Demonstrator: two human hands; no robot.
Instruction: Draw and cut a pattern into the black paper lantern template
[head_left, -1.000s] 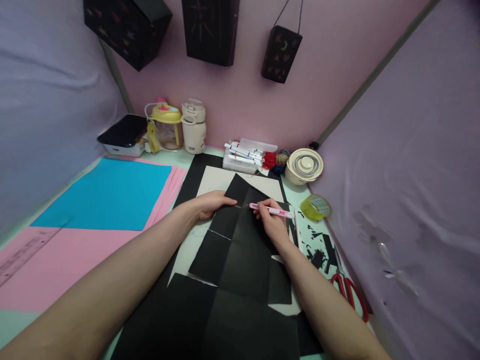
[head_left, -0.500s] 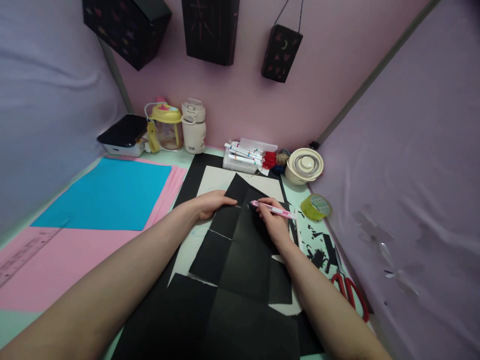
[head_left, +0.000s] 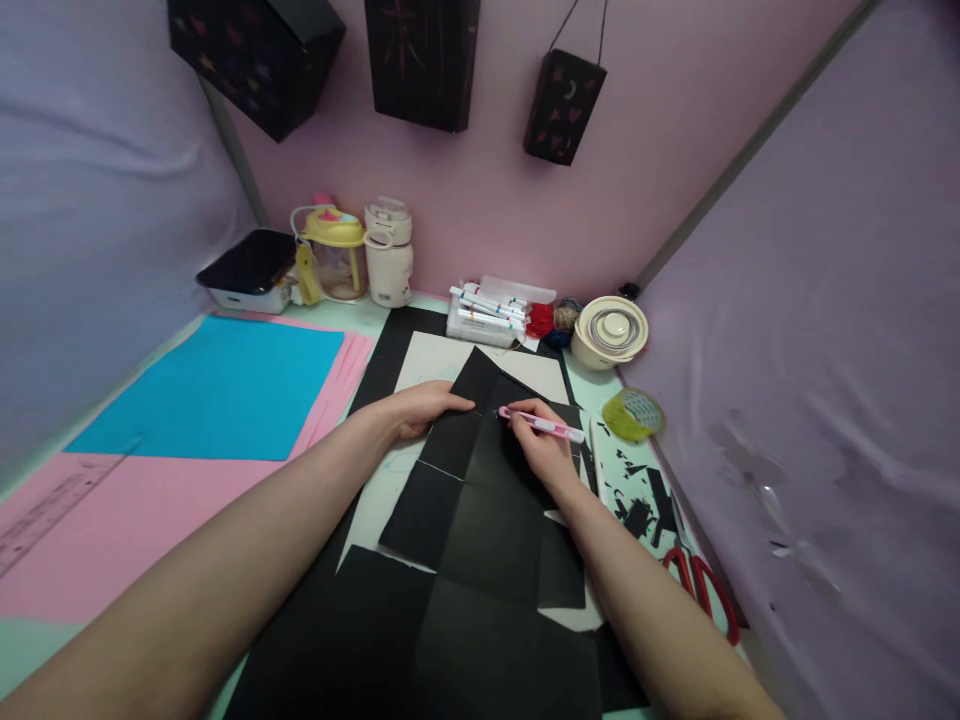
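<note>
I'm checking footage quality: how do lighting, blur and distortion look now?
Head view: dim, soft light, low contrast across black paper; head view: left forearm looks stretched toward the lower corner; head view: markings on the rightmost hanging box soft, tip of the pink tool indistinct.

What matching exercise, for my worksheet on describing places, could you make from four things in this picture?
Things
1. Pink tool
2. Creased black paper
3. Blue sheet
4. White markers

Places
A. On the pink sheets, at the person's left
B. In the clear case at the back
C. In the fingers of the right hand
D. Under the thumb of the left hand

Right pairs: 1-C, 2-D, 3-A, 4-B
</note>
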